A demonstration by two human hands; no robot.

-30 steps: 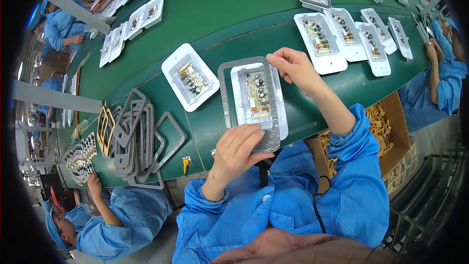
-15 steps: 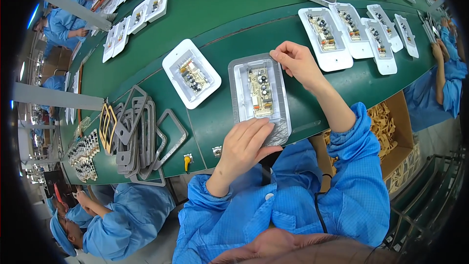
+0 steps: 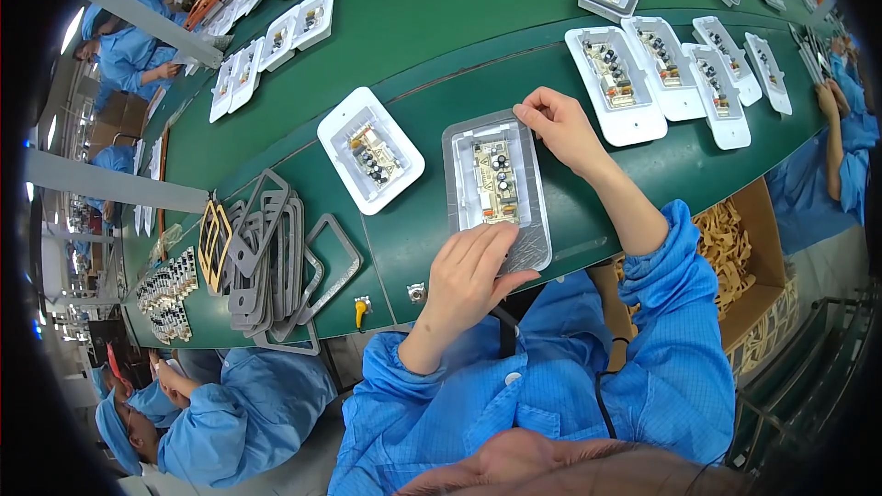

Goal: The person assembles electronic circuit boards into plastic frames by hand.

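A white plastic housing (image 3: pixel 466 209) lies on the green table in front of me, with a populated circuit board (image 3: pixel 498 184) inside it. Round its rim sits a grey frame-shaped gasket (image 3: pixel 525 252), which looks shiny at the near end. My left hand (image 3: pixel 464 276) rests on that near end, fingers stretched out and thumb apart, partly covering the housing's near edge. At the far right corner, my right hand (image 3: pixel 559 131) has its thumb and bent forefinger closed on the gasket's edge; its other fingers are curled.
Another white housing (image 3: pixel 338 121) with a board lies to the left, beside a pile of grey gaskets (image 3: pixel 287 262), tan frames (image 3: pixel 217 231) and loose boards (image 3: pixel 165 298). Several filled housings (image 3: pixel 643 127) stand at right. A yellow knob (image 3: pixel 361 314) marks the near edge. Co-workers sit on both sides.
The whole view has shifted slightly, moving the table's things right and down. Both hands keep much the same places on the gasket.
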